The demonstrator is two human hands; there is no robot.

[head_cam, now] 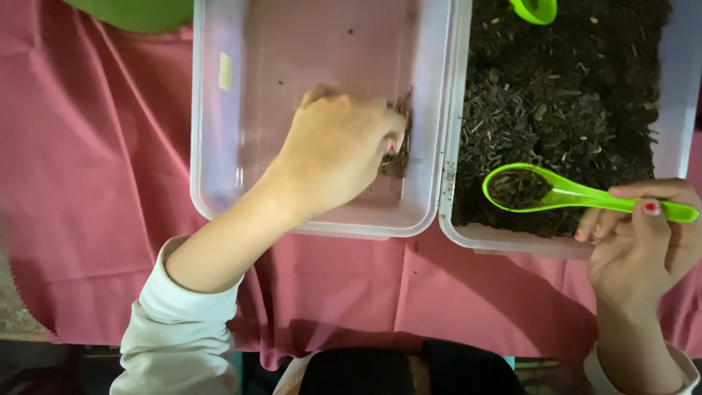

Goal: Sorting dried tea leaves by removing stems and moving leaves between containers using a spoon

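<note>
Green spoon (570, 194) gripped in right hand (643, 241); left hand (336, 150) pinches soil clump (397, 157) in clear tub (212, 146).

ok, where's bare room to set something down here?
Free: the pink cloth left of the clear plastic tub, and the cloth strip below both tubs. Crowded: left hand fills that tub; right hand holds a green spoon over the soil-filled tub.
</note>
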